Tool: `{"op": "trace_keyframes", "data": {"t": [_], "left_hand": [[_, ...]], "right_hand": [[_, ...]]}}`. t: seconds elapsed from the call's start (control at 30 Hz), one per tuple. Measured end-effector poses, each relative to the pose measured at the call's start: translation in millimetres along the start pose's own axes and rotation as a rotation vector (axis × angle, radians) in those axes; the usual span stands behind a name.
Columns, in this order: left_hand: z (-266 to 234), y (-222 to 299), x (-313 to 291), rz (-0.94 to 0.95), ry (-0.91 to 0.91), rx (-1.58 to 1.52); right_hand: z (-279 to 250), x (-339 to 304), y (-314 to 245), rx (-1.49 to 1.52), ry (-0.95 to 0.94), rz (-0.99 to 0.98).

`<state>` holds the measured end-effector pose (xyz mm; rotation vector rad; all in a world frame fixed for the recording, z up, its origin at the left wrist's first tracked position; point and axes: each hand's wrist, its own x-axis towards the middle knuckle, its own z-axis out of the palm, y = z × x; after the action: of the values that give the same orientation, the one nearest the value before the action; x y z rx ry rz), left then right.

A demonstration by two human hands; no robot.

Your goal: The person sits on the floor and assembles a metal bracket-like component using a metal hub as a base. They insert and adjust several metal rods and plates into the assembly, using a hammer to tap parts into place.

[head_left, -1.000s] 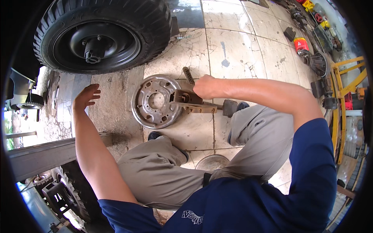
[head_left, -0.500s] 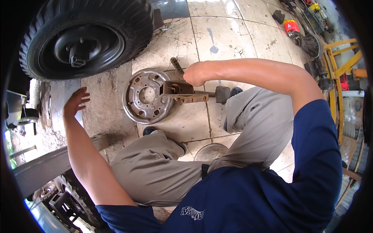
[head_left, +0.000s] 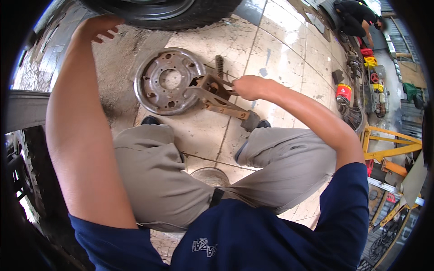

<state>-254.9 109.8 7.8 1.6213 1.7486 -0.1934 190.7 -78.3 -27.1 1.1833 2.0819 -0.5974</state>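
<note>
While fisted on tool (head_left: 224, 84), right hand (head_left: 249, 86).

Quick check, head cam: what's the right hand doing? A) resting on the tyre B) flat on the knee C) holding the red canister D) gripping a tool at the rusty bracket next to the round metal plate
D: the right hand is closed on a thin tool at the rusty bracket, which lies against the round metal plate on the floor; the left hand is up by the tyre.
</note>
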Motion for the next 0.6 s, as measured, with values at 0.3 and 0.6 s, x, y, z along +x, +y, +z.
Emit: {"op": "trace_keyframes", "data": {"t": [0.3,0.6], "left_hand": [[-1.7,13.2,0.3,0.044,-0.007,0.034],[-8.5,3.5,3.1,0.051,-0.034,0.017]], "right_hand": [[-27.8,0.1,-4.6,0.113,-0.248,0.055],[-34.7,-5.2,-10.0,0.091,-0.205,0.052]]}}
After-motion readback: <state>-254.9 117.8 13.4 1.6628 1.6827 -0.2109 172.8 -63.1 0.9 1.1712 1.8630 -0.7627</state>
